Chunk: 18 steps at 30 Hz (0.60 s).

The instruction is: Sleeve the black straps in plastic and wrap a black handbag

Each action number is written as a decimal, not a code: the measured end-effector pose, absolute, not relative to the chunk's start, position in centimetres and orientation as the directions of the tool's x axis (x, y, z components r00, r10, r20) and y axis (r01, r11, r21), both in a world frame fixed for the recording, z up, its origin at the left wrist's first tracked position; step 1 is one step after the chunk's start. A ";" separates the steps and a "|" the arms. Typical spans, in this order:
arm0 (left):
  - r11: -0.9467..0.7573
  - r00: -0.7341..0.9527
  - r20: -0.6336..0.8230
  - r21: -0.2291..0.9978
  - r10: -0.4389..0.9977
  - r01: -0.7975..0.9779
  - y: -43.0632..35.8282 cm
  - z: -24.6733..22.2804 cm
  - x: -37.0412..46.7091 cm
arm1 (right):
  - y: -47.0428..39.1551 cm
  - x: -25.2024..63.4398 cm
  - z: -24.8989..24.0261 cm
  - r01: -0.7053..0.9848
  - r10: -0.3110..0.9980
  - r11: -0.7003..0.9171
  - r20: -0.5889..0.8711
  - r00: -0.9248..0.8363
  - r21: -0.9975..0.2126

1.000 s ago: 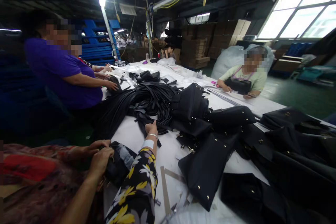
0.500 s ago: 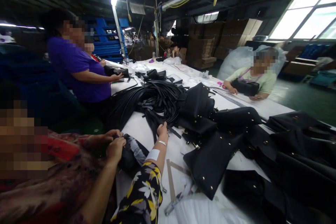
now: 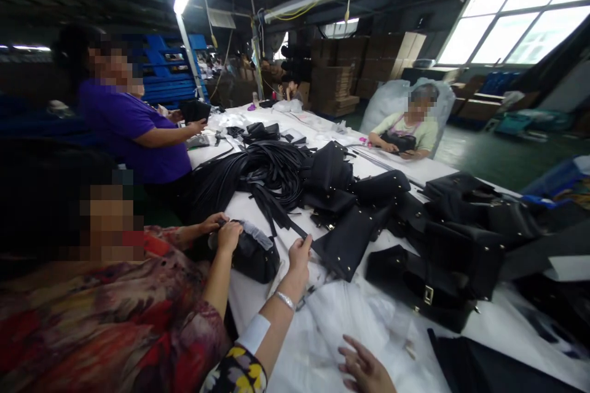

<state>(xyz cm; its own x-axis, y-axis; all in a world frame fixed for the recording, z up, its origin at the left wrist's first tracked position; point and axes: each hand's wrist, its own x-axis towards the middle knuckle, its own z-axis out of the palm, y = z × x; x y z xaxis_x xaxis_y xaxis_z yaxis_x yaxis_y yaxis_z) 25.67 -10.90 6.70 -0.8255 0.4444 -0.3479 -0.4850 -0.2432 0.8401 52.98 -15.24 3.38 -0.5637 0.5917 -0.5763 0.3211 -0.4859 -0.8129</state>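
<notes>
My left hand (image 3: 299,261), below a silver bracelet and a floral sleeve, is closed in a pinch on the end of a black strap (image 3: 290,225). That strap runs back to a large coiled bundle of black straps (image 3: 271,169). At the bottom edge my right hand (image 3: 364,368) shows in part, fingers apart and holding nothing, over thin white translucent wrapping (image 3: 341,313). Just beyond my left hand lies a black bag (image 3: 345,245) with small gold studs. Another black bag (image 3: 433,288) with a gold buckle sits to the right.
At my left, a person in a red patterned top holds a black bag (image 3: 253,258) stuffed with clear plastic. A person in purple (image 3: 133,123) and one in pale green (image 3: 426,132) handle black items across the white table (image 3: 235,212). More black bags (image 3: 461,190) are piled right.
My left hand has come back toward me and right, drawing a strap end out from the bundle. My right hand has entered at the bottom. The view has swung right.
</notes>
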 end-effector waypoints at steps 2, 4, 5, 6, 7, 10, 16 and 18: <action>-0.218 -0.818 -0.337 0.852 0.466 -0.475 -12.9 7.5 27.7 | -16.0 52.9 5.3 0.158 0.671 -0.505 -0.501 -0.547 -0.848; -0.183 -0.803 -0.339 0.861 0.491 -0.475 -14.9 8.2 30.2 | -16.7 53.1 7.8 0.023 0.708 -0.514 -0.439 -0.553 -0.858; -0.160 -0.788 -0.343 0.863 0.511 -0.479 -15.9 8.6 31.6 | -17.2 53.3 9.0 -0.031 0.710 -0.525 -0.417 -0.567 -0.851; -0.134 -0.767 -0.349 0.863 0.538 -0.487 -16.9 9.0 33.3 | -17.6 53.7 10.0 -0.076 0.706 -0.540 -0.401 -0.584 -0.838; -0.105 -0.738 -0.357 0.861 0.573 -0.498 -17.9 9.4 35.1 | -18.0 54.2 10.9 -0.104 0.700 -0.550 -0.389 -0.600 -0.829; -0.008 -0.609 -0.394 0.836 0.688 -0.548 -20.8 10.4 40.9 | -19.4 56.2 12.1 -0.002 0.686 -0.484 -0.378 -0.621 -0.875; 0.120 -0.388 -0.530 0.693 0.754 -0.711 -24.4 10.1 46.6 | -23.9 64.7 11.2 0.161 0.689 -0.447 -0.454 -0.565 -0.880; 0.107 -0.410 -0.570 0.665 0.712 -0.739 -24.9 9.5 46.2 | -26.2 69.4 10.9 0.214 0.652 -0.461 -0.492 -0.576 -0.861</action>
